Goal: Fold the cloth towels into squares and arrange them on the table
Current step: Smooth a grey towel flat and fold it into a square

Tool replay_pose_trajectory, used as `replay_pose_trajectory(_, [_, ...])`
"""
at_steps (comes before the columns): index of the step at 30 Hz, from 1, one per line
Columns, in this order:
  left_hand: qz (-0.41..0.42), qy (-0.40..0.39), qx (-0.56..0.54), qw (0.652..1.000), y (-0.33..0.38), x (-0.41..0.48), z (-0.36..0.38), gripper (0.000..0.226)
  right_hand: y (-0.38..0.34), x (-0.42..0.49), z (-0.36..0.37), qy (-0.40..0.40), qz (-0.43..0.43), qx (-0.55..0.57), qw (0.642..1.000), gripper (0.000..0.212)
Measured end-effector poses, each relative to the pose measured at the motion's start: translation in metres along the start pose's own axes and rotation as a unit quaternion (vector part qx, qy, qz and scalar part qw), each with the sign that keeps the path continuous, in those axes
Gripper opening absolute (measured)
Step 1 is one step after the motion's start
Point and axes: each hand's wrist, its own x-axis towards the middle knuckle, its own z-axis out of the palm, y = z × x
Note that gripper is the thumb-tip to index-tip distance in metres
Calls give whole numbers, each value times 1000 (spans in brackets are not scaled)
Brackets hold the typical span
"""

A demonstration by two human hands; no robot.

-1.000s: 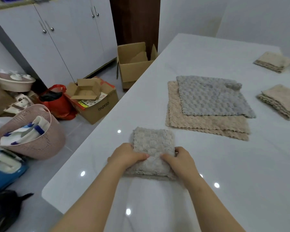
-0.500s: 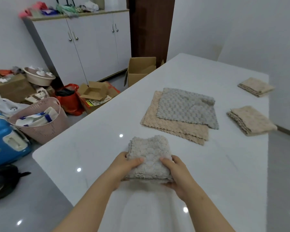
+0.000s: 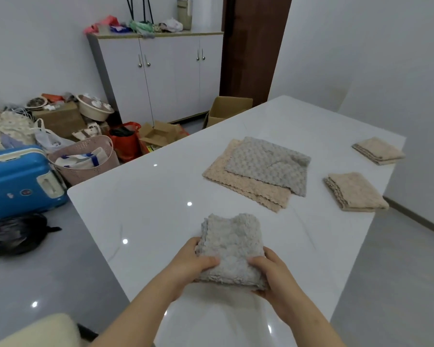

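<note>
Grey folded towel (image 3: 232,249) is at the near end of the desk (image 3: 148,196), left hand (image 3: 193,261) and right hand (image 3: 271,274) each gripping a near corner. Labels on the suitcase (image 3: 18,181) left of the desk are unreadable.

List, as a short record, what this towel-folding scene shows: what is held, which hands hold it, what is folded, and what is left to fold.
held: folded grey towel
hands: left hand and right hand grip its near corners, thumbs on top
folded: near beige square and far beige square, apart along the right edge
unfolded: flat grey towel lying on a flat beige towel, mid-table
surface: white table
</note>
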Motion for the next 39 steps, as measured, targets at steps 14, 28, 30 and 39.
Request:
replay_pose_trajectory(14, [18, 63, -10, 998, -10, 15, 142, 43, -15, 17, -141, 2, -8, -54, 998, 33])
replay_pose_trajectory(28, [-19, 217, 6, 976, -25, 7, 245, 49, -27, 37, -232, -95, 32, -139, 985, 34])
replay_pose_trajectory(30, [-26, 222, 20, 974, -26, 6, 248, 48, -27, 37, -236, -96, 24, -149, 984, 35])
replay_pose_trajectory(39, [-51, 259, 98, 959, -26, 2, 252, 53, -21, 40, -243, -63, -20, -180, 981, 35])
